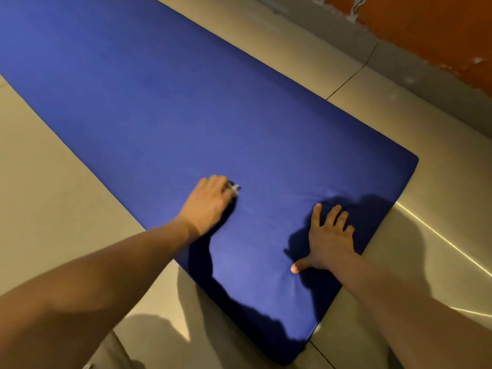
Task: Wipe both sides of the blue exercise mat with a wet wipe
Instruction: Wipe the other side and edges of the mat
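Item one, floor (53, 182): pale glossy tiles carrying everything I can see; its far right edge meets a grey skirting (399, 57) under an orange wall (426, 27). Item two, blue exercise mat (159, 102): flat on the floor, one face up, its long side running alongside the skirted edge with a strip of tile between, its near short end by the person, its far end out of my view. Item three, right hand (328, 239): fingers spread and straight, palm pressed flat near the mat's near right corner, holding nothing; the cover puckers around it. Item four, left hand (209, 202): fingers curled over the wet wipe, pressing it to the mat toward the near left edge; blur hides the exact hold. Item five, wet wipe (235, 188): only a small white scrap shows past the knuckles, bunched. Hazards, as I judge them: the tiles look slick, so a hard stroke could slide the mat if the bracing palm lifts. A wadded wipe cleans a narrow track, so strips may be missed, likeliest at the edges and the unseen far end. The wipe could also roll out from under the fingers. I cannot tell whether the face now down has been wiped, and a damp face laid on tile would pick up grit.
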